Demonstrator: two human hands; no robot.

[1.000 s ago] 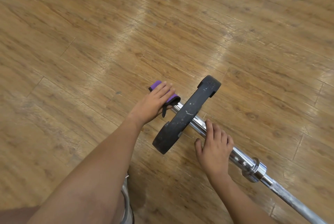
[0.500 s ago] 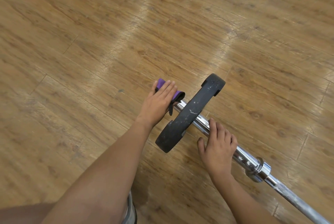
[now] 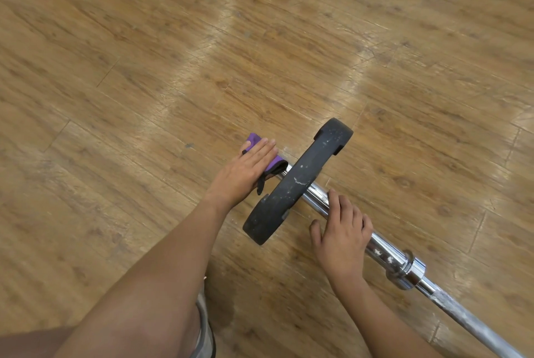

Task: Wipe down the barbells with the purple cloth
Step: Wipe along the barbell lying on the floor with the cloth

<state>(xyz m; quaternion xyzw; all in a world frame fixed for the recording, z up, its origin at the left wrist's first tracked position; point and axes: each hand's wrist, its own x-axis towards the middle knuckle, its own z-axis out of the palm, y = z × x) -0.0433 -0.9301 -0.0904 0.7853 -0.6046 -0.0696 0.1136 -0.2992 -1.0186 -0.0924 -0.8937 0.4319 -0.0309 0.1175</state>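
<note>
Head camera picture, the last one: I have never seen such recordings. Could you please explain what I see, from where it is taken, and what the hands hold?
There is no machine here. A person wears the camera on the head, so it looks down at their own arms. A barbell lies on the wooden floor, with one black weight plate on its shiny end. The left hand presses a purple cloth onto the bar's tip, beyond the plate. The right hand rests on the bar on the plate's near side, without a closed grip.
</note>
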